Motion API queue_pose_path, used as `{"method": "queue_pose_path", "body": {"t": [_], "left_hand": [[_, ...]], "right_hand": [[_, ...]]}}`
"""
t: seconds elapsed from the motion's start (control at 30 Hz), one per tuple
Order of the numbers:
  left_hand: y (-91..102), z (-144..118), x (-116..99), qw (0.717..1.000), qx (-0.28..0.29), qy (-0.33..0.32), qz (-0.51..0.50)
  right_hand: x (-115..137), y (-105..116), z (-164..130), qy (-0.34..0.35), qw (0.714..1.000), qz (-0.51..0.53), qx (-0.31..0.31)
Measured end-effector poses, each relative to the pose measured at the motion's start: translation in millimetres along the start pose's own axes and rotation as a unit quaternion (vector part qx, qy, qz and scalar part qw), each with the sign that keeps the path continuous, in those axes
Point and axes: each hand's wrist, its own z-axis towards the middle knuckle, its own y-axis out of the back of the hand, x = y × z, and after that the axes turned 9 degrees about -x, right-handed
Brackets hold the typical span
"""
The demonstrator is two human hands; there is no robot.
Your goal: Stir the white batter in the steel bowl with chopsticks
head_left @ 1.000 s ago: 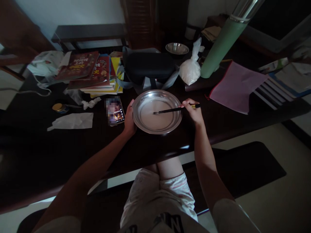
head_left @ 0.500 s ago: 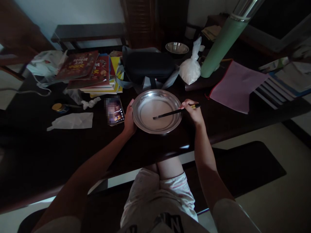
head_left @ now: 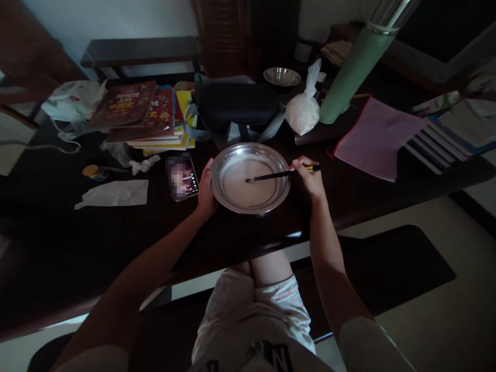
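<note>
Since half a second ago the tips of the thin dark chopsticks [head_left: 277,175] have swung up and back across the pale liquid, from the lower middle of the dish toward its centre, so by my reading the stirring is under way rather than finished. The right hand [head_left: 307,178] is closed around the chopsticks' upper end, fingers pinched, and sits just outside the right rim of the shallow round steel plate [head_left: 232,155]. The tips dip into the liquid near the middle of the plate. The left hand [head_left: 206,191] is curved partly open against the left rim, touching it and bracing it without wrapping around anything. The plate rests on the dark wooden surface [head_left: 116,232] near its front edge. Just left of the left hand lies a phone with a lit screen [head_left: 182,178]; behind the plate stands a black zipped case [head_left: 236,106].
</note>
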Motion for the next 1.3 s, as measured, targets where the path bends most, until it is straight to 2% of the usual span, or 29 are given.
{"method": "queue_pose_path", "body": {"t": [0.07, 0.2, 0.37, 0.53, 0.7, 0.87, 1.03, 1.2, 1.3], "left_hand": [[0.2, -1, 0, 1.000, 0.004, -0.003, 0.001], [0.7, -1, 0, 1.000, 0.003, -0.007, 0.005], [0.0, -3, -2, 1.000, -0.002, 0.005, -0.004], [-0.7, -5, -4, 1.000, -0.001, 0.000, 0.005], [-0.4, -4, -3, 1.000, 0.002, -0.002, 0.006], [1.8, -1, 0, 1.000, 0.009, -0.008, 0.004], [0.8, -1, -1, 1.000, 0.010, 0.004, -0.002], [-1.4, -6, -5, 1.000, 0.002, 0.012, 0.000], [-2.1, -7, -6, 1.000, -0.002, 0.012, 0.002]], "right_hand": [[-1, 1, 0, -0.004, 1.000, -0.001, -0.004], [-2, 0, -1, 0.000, 0.999, -0.011, 0.035], [2, -1, 0, -0.009, 1.000, -0.010, -0.003], [2, -2, -1, -0.005, 0.999, -0.013, 0.032], [2, -1, -1, -0.002, 1.000, 0.000, -0.015], [3, -3, -2, -0.009, 1.000, -0.014, 0.024], [7, -3, -1, -0.016, 0.999, -0.007, -0.028], [8, -4, -2, -0.011, 1.000, -0.011, 0.026], [8, -4, -1, -0.005, 1.000, -0.015, -0.003]]}}
